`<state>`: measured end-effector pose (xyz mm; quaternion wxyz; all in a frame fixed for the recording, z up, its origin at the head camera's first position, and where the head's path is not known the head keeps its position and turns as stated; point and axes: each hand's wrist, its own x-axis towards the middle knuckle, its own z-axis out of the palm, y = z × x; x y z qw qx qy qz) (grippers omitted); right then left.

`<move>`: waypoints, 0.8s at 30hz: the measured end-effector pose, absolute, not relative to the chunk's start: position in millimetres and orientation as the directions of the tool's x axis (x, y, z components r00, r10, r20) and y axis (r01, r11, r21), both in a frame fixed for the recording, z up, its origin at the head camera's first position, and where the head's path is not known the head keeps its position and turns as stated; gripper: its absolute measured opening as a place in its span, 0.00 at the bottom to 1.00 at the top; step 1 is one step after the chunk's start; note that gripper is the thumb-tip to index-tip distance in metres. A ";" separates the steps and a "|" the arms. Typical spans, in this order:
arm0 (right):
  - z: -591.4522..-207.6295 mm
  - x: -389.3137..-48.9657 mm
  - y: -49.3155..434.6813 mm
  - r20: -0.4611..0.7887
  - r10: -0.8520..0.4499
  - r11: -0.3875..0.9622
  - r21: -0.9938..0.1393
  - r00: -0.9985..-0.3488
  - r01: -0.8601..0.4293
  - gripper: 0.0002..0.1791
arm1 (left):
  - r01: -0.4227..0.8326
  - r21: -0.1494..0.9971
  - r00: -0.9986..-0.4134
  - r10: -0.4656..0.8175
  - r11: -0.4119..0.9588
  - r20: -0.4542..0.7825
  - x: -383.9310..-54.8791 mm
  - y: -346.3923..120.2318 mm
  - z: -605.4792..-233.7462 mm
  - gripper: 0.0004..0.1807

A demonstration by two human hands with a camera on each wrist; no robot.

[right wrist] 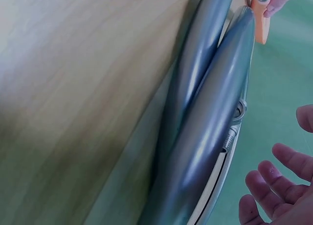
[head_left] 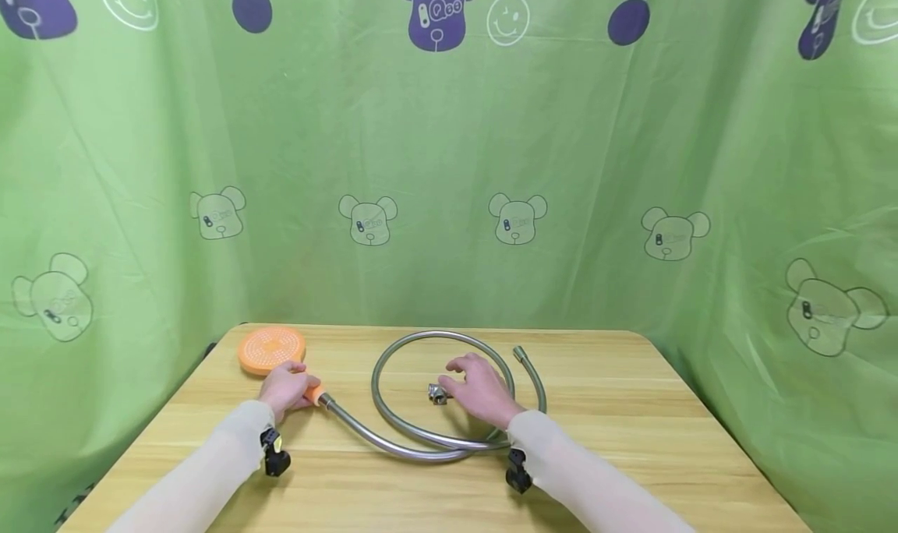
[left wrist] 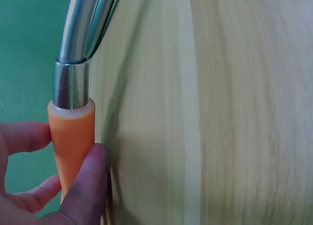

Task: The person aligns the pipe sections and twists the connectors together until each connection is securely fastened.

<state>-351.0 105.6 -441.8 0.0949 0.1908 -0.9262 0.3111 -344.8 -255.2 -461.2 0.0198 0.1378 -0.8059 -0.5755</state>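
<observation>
An orange handheld shower head lies at the table's far left, its round spray face up. My left hand grips its handle; in the left wrist view the thumb and fingers pinch the orange handle just below the hose's metal collar. A silver shower hose runs from the handle into a wide loop. Inside that loop sits a small chrome fitting with threaded ends. My right hand hovers beside the fitting, fingers loosely spread and holding nothing, as the right wrist view also shows.
The hose's free end points away at the back right of the loop. Under everything is a light wood-grain table. Green printed curtains hang close behind it and along both sides. Each wrist carries a small black camera.
</observation>
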 end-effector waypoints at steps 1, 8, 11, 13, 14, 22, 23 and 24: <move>-441.8 -351.5 106.2 0.295 -0.295 0.734 -0.540 -0.909 -0.413 0.24 | -0.200 0.928 -0.961 -0.245 0.315 -0.124 -344.5 -255.1 -460.2 0.33; -441.7 -353.6 111.9 0.314 -0.285 0.736 -0.535 -0.906 -0.416 0.23 | -0.194 0.865 -0.965 -0.249 0.462 -0.084 -346.4 -255.7 -454.9 0.33; -440.5 -354.1 115.5 0.316 -0.277 0.740 -0.533 -0.907 -0.411 0.23 | -0.194 0.828 -0.965 -0.256 0.526 -0.064 -347.2 -255.6 -454.2 0.32; -440.7 -355.1 118.4 0.322 -0.275 0.748 -0.520 -0.906 -0.411 0.23 | -0.194 0.797 -0.964 -0.260 0.571 -0.049 -346.9 -255.3 -453.1 0.32; -440.7 -355.5 119.9 0.320 -0.270 0.752 -0.519 -0.908 -0.407 0.23 | -0.191 0.777 -0.965 -0.260 0.600 -0.037 -346.3 -255.0 -451.7 0.33; -442.0 -361.4 132.2 0.327 -0.249 0.775 -0.497 -0.912 -0.390 0.22 | -0.161 0.620 -0.972 -0.233 0.768 0.036 -343.9 -250.2 -438.9 0.33; -442.0 -362.0 133.4 0.332 -0.247 0.780 -0.490 -0.910 -0.390 0.22 | -0.150 0.609 -0.974 -0.223 0.778 0.045 -343.9 -248.7 -436.8 0.32; -441.8 -362.5 134.6 0.336 -0.245 0.783 -0.484 -0.909 -0.390 0.22 | -0.144 0.603 -0.975 -0.218 0.785 0.050 -343.6 -247.0 -434.5 0.32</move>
